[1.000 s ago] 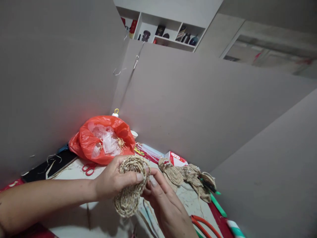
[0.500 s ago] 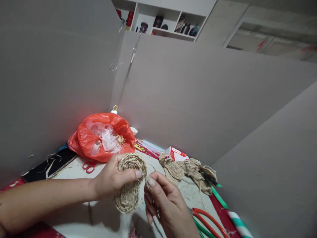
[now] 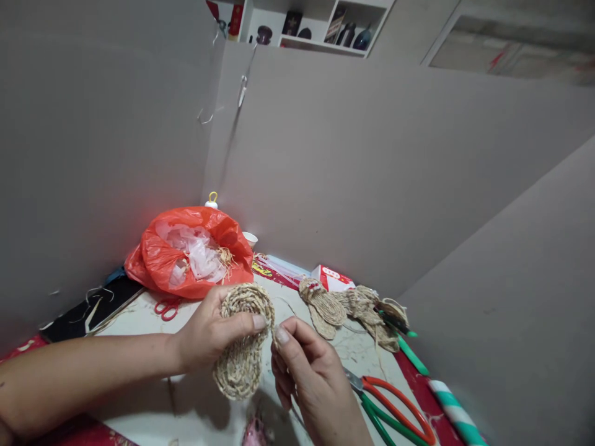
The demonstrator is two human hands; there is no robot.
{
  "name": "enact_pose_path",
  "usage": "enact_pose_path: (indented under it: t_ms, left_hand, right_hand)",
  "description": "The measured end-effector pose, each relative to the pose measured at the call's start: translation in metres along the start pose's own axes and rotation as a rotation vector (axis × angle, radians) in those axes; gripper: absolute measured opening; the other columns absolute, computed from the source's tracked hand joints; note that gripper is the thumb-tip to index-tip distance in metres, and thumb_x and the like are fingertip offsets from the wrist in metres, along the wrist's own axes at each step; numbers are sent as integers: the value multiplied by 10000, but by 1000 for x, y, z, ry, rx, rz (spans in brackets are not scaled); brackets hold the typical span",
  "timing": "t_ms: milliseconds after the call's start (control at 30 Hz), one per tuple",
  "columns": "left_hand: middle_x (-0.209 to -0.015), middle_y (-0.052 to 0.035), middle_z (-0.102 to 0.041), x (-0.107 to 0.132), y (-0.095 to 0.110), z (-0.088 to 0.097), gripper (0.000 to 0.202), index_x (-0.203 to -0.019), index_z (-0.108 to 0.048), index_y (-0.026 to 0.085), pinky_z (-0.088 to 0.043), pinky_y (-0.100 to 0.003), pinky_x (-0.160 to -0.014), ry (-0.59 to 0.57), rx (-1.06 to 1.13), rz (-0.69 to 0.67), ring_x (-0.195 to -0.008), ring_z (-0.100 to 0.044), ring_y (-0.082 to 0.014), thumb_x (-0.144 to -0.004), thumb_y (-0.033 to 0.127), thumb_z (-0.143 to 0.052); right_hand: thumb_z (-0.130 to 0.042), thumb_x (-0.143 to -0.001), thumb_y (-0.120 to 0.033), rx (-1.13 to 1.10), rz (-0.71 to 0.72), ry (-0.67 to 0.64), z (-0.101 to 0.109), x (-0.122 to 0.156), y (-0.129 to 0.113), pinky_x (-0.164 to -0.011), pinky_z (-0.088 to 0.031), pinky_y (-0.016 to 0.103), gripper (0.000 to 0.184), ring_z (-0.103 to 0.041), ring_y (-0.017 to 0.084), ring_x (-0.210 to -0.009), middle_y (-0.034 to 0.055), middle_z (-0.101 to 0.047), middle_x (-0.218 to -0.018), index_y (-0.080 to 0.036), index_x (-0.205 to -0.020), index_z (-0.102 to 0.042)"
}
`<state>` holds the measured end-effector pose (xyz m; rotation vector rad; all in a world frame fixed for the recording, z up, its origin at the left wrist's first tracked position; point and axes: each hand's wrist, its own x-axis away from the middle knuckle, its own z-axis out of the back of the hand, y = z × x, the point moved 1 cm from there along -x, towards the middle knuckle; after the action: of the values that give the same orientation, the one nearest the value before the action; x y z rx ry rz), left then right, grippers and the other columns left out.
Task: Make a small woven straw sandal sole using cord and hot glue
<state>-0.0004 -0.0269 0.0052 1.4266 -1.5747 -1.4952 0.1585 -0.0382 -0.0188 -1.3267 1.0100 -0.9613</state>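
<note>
A small woven straw sole (image 3: 242, 362), coiled from plaited cord, is held up above the table. My left hand (image 3: 209, 334) grips its left side, with the thumb pressed across the front. At the sole's right edge, my right hand (image 3: 311, 371) is closed in a pinch on the straw cord, close to the rim. A thin strand arcs above those fingertips, and another trails below the hand. Scissors with one orange and one green handle (image 3: 395, 409) lie just right of my right hand.
A red plastic bag (image 3: 153, 248) of straw scraps stands at the back left, with small red scissors (image 3: 167, 308) in front. Other woven straw pieces (image 3: 325, 306) lie at the back right near a red-and-white box (image 3: 332, 279). Grey panels (image 3: 325, 155) enclose the table.
The camera view has shifted slightly, so the background sits higher and more of the orange-and-green scissors shows. Both hands keep their grip on the sole and cord, almost unmoved.
</note>
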Motion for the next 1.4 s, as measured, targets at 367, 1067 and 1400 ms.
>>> enact_pose_path:
  t_ms: [367, 1067, 1400]
  left_hand:
    - [-558, 32, -526, 2, -9, -2, 164, -686, -536, 151, -428, -191, -454, 65, 93, 77, -472, -491, -83, -737, 264, -643]
    - [-634, -9, -598, 5, -21, -10, 190, -757, -591, 137, -505, -250, -508, 259, 185, 161, -543, -571, -131, -713, 290, -694]
    - [-591, 30, -525, 8, -17, -13, 205, -714, -555, 144, -438, -190, -486, 245, 182, 168, -516, -490, -81, -713, 278, -710]
  right_hand:
    - [-524, -865, -573, 3, -86, -47, -7, 2, -6, -347, -323, 157, 382, -391, 64, -359, -103, -444, -452, -223, -743, -434]
    - [-482, -905, -299, -13, 19, 6, -14, 3, -4, -533, -344, 208, 230, -340, 105, -583, -68, -388, -634, -207, -696, -454]
    - [-473, -922, -327, 16, 133, 25, -15, 7, 2, -550, -373, 212, 223, -379, 112, -598, -56, -442, -652, -209, -733, -477]
